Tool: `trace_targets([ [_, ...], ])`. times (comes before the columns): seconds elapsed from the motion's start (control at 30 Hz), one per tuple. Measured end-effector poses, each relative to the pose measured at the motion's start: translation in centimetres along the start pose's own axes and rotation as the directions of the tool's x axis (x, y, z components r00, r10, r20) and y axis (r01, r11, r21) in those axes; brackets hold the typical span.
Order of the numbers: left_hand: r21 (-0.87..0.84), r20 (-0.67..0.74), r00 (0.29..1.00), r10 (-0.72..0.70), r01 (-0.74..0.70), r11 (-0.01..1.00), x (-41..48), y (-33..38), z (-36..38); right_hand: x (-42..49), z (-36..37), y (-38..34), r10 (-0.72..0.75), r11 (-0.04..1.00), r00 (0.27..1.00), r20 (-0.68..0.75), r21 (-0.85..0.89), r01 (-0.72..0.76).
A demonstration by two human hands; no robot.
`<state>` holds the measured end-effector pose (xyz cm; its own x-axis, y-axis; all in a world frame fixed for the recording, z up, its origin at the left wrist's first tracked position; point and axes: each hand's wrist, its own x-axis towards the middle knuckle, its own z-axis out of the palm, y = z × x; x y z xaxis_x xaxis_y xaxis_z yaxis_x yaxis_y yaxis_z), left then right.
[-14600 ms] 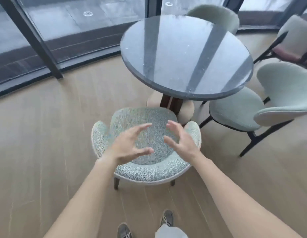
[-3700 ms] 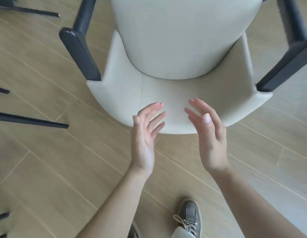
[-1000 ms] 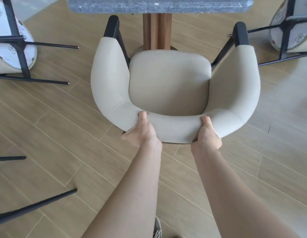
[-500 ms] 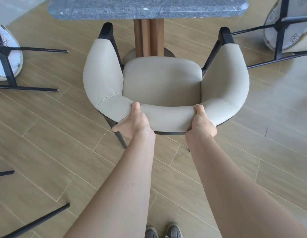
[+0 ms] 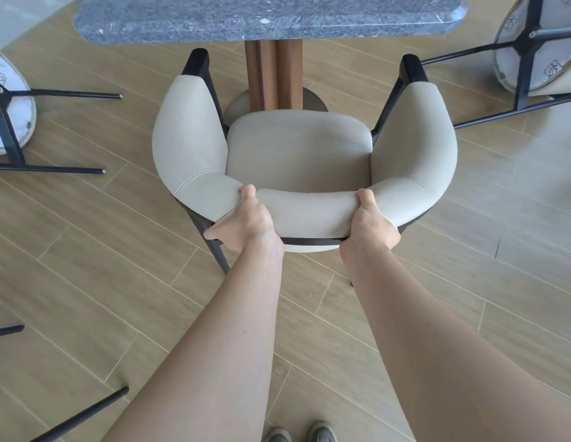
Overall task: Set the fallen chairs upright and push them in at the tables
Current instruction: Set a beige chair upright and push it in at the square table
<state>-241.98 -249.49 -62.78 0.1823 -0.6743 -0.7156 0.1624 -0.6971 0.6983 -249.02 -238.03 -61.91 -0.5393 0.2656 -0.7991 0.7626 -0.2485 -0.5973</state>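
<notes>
You hold the beige armchair (image 5: pixel 297 148) by the top of its curved back, one hand on either side of the middle. Your left hand (image 5: pixel 246 223) grips the padded rail, with the thumb hooked over the inner face and the rest of the hand wrapped down the outer side. Your right hand (image 5: pixel 368 223) clamps the rail the same way, thumb on top (its other fingers are behind the padding, so how far they curl cannot be told).

The armchair stands upright on its dark legs and faces the grey stone table (image 5: pixel 265 17). The front of its seat is close to the wooden pedestal (image 5: pixel 273 74), and the black tips of its arms lie just short of the tabletop's near edge in this view. You cannot tell from here whether they reach under it.

A second chair (image 5: pixel 10 116) lies tipped over on the wooden floor (image 5: pixel 86 250) at your left, underside and black legs towards you. A third chair (image 5: pixel 533 49) lies tipped the same way at your upper right, well apart from the armchair. Your shoes (image 5: pixel 300 433) show at the bottom edge, between your forearms.
</notes>
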Motion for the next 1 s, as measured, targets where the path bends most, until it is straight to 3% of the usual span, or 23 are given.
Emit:
trace_targets([
  [0.27,0.055,0.054,0.998,-0.008,0.005,0.998,-0.5,0.5,-0.7,-0.3,-0.7,0.0,-0.035,0.997,0.998,0.053,-0.064,0.038],
  [0.47,0.14,0.143,0.988,-0.06,0.039,0.989,-1.8,1.5,-2.1,-0.6,-2.1,-0.8,0.057,0.996,0.98,0.192,-0.084,-0.041],
  [0.57,0.123,0.318,0.929,-0.19,0.158,0.98,-3.9,0.9,-3.9,-1.8,-3.3,0.1,0.132,0.991,0.904,0.407,-0.019,-0.136],
  [0.63,0.147,0.41,0.876,-0.253,0.211,0.966,-5.7,0.4,-5.4,-3.4,-4.4,0.7,0.18,0.983,0.843,0.507,-0.074,-0.165],
  [0.7,0.173,0.469,0.866,-0.174,0.103,0.98,-7.8,0.7,-7.5,-6.1,-6.3,0.5,0.176,0.984,0.779,0.602,-0.137,-0.116],
  [0.73,0.166,0.506,0.861,-0.047,-0.043,0.985,-8.9,1.3,-8.8,-7.6,-7.3,0.1,0.106,0.991,0.742,0.662,-0.13,-0.025],
  [0.77,0.126,0.572,0.812,0.118,-0.229,0.965,-10.0,2.0,-10.3,-9.0,-8.5,-0.5,-0.031,0.989,0.699,0.714,-0.08,0.126],
  [0.8,0.036,0.662,0.693,0.286,-0.411,0.911,-11.4,3.1,-12.0,-10.6,-9.8,-1.4,-0.201,0.95,0.633,0.748,-0.007,0.311],
  [0.83,-0.08,0.739,0.531,0.415,-0.543,0.836,-12.8,4.4,-13.5,-12.5,-11.1,-2.4,-0.35,0.88,0.541,0.765,0.07,0.47],
  [0.9,-0.243,0.824,0.261,0.504,-0.64,0.729,-15.7,7.4,-15.9,-16.9,-13.6,-4.6,-0.513,0.737,0.354,0.782,0.19,0.649],
  [0.93,-0.288,0.84,0.171,0.515,-0.664,0.69,-17.1,8.7,-16.8,-18.6,-14.7,-5.5,-0.562,0.675,0.283,0.777,0.233,0.7],
  [1.0,-0.35,0.842,0.069,0.534,-0.684,0.64,-19.9,10.8,-18.2,-21.4,-16.5,-6.8,-0.605,0.565,0.144,0.783,0.294,0.771],
])
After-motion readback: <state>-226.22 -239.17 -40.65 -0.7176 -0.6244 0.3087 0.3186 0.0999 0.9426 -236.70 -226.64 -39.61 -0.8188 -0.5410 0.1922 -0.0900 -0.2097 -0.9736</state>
